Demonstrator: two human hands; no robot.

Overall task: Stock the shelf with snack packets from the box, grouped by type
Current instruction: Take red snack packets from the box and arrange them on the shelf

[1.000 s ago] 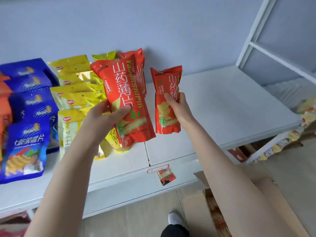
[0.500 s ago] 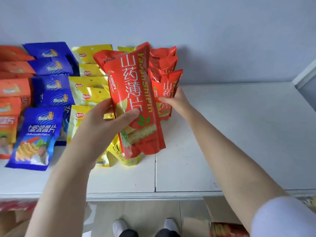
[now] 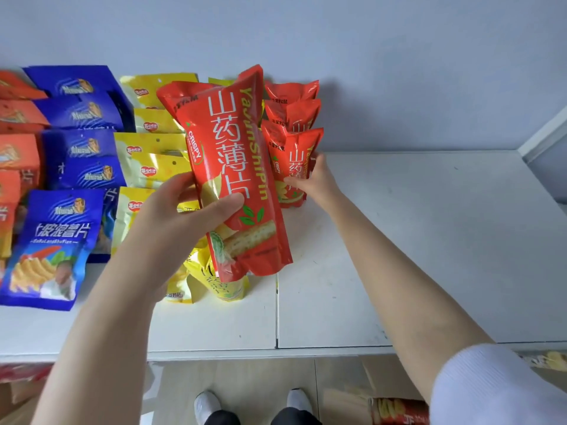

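Observation:
My left hand [image 3: 181,216] grips a big red yam-chip packet [image 3: 233,167] and holds it upright in the air above the white shelf [image 3: 414,240]. Behind it, my right hand [image 3: 316,182] holds a smaller red packet [image 3: 291,161] of the same kind, standing at the front of a short row of red packets [image 3: 291,99] against the wall. Left of these lie rows of yellow packets [image 3: 150,148], blue packets [image 3: 76,142] and orange packets [image 3: 18,148]. The box [image 3: 395,406] shows at the bottom right, under the shelf edge.
The shelf's right half is bare white board, with a seam [image 3: 277,311] running front to back. A white frame post [image 3: 543,139] rises at the far right. My feet [image 3: 251,406] stand on the floor below the front edge.
My right hand carried the small red packet back and left to the row of red packets at the wall. My view swung left and down; my left hand kept the big packet raised.

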